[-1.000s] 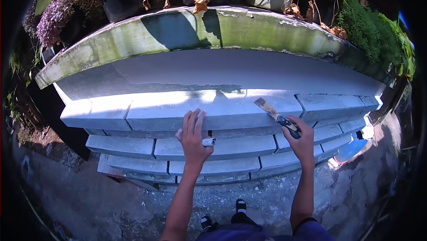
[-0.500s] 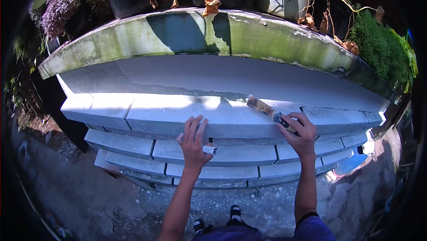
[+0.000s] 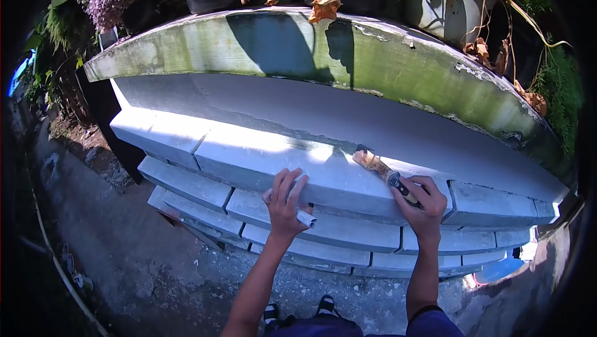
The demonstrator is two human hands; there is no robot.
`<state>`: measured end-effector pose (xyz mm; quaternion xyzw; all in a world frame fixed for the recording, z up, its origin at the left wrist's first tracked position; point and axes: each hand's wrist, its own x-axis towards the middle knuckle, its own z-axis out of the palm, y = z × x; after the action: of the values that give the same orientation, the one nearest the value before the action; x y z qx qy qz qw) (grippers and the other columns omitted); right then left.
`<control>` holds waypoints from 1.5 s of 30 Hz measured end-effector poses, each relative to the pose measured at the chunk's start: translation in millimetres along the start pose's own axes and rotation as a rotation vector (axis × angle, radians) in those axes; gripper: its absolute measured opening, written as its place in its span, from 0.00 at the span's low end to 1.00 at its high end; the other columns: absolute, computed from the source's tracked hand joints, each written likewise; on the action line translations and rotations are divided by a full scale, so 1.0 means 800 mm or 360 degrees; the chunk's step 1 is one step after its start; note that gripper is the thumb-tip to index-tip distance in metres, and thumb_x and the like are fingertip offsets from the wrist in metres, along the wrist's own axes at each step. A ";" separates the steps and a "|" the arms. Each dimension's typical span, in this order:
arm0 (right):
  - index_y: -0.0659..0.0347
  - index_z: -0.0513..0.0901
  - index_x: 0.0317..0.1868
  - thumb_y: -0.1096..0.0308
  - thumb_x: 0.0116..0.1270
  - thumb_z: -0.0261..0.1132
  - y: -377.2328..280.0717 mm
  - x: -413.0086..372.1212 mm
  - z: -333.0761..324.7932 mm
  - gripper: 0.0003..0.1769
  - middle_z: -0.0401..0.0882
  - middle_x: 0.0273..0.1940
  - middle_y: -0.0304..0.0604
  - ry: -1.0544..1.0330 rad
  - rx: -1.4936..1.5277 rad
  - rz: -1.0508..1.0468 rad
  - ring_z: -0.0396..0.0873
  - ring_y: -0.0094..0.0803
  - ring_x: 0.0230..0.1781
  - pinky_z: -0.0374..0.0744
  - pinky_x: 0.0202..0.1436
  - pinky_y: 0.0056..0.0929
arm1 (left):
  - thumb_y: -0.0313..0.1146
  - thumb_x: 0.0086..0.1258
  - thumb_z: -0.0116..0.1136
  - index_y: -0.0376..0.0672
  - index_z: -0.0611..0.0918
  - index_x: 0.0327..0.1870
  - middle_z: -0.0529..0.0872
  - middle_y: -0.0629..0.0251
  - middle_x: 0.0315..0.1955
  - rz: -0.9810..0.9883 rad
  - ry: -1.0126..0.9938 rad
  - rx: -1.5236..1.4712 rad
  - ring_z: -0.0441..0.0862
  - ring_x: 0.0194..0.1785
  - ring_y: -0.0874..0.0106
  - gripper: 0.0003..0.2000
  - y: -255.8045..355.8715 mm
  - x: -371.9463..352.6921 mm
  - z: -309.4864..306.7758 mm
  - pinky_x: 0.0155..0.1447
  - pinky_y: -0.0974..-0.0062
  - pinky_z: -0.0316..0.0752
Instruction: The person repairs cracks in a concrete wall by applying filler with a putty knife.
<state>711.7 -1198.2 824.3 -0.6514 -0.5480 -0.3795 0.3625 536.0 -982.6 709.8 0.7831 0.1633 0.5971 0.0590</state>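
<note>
My right hand [image 3: 425,203] is wrapped round the handle of a putty knife [image 3: 375,164], its stained blade angled up and left. The blade end lies at the back of the white block ledge [image 3: 267,156], where the ledge meets the grey wall. Nearer the middle, my left hand [image 3: 286,209] is closed round a rolled piece of whitish paper [image 3: 305,218], one open end showing by the thumb. The fingertips of that hand reach to the front edge of the top block. What the paper is exactly, I cannot make out.
A green-stained concrete slab [image 3: 205,45] overhangs the wall, bearing dark pots, a pale pot [image 3: 451,4] and dried leaves [image 3: 324,5]. Lower block courses [image 3: 323,231] step below the ledge. A blue container [image 3: 500,271] stands at the lower right on the rough ground.
The view has turned, so the ledge now slopes down to the right. The putty knife's blade stays near the back of the ledge. Both hands keep their holds.
</note>
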 end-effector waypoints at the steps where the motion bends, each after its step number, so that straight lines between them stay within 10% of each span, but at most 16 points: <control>1: 0.62 0.90 0.41 0.74 0.51 0.80 -0.001 0.000 0.006 0.15 0.85 0.36 0.42 0.0013 0.0019 -0.0017 0.86 0.31 0.28 0.83 0.29 0.26 | 0.34 0.52 0.59 0.49 0.78 0.64 0.79 0.64 0.64 -0.0012 0.0016 -0.0001 0.74 0.70 0.59 0.31 0.002 -0.001 0.003 0.64 0.63 0.57; 45: 0.63 0.91 0.36 0.73 0.48 0.82 -0.024 0.022 0.018 0.14 0.86 0.35 0.43 -0.0017 0.0098 0.0172 0.87 0.33 0.33 0.86 0.37 0.29 | 0.37 0.57 0.55 0.46 0.77 0.63 0.78 0.59 0.63 0.0010 0.0034 0.0024 0.72 0.69 0.52 0.28 -0.003 -0.007 0.012 0.66 0.57 0.58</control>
<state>696.5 -1175.0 834.9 -0.6706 -0.5254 -0.3390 0.3992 543.9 -981.4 701.7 0.7776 0.1660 0.6044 0.0495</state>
